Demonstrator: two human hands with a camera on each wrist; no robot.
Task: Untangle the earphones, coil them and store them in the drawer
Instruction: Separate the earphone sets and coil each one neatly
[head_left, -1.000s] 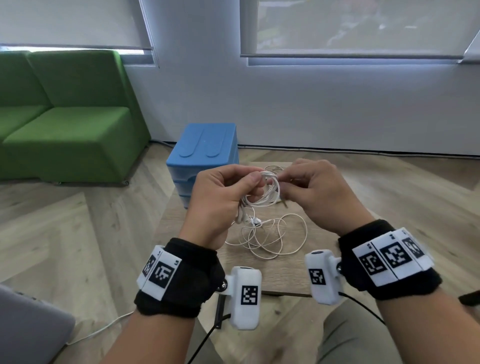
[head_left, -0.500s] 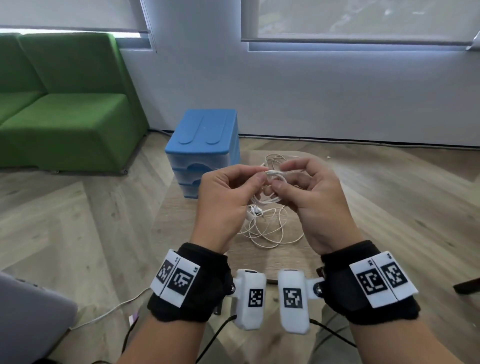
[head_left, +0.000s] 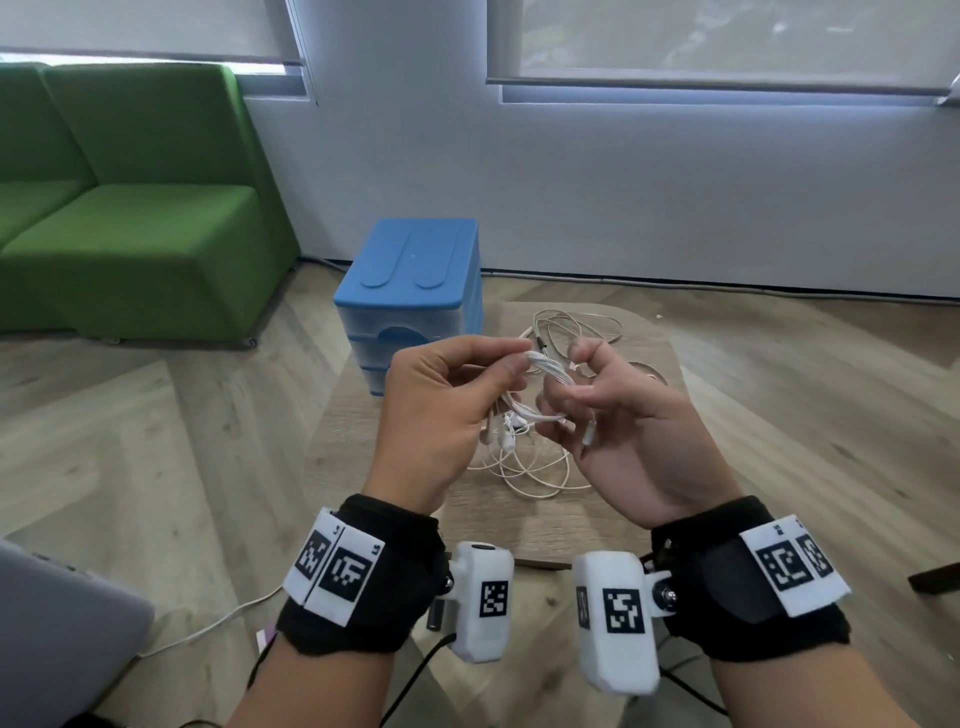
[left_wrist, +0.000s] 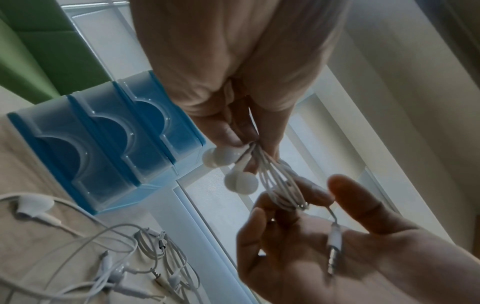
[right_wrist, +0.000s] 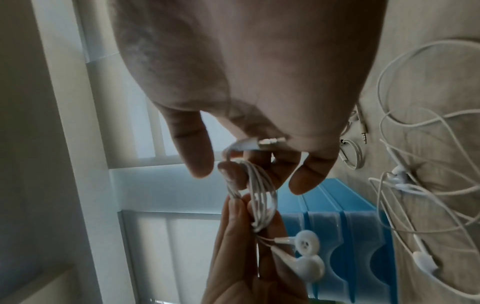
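We wear black wristbands (head_left: 363, 587) with white coded marker tags (head_left: 335, 566). White camera pods (head_left: 483, 603) hang inward of the wristbands, trailing black cables (head_left: 415, 675).

My left hand (head_left: 436, 400) and right hand (head_left: 628, 415) hold the coiled earphones (head_left: 550, 371) between them above the table (head_left: 519, 525). Loose earphones (head_left: 524, 467) lie on it below; the drawer unit (head_left: 410, 291) stands behind-left.
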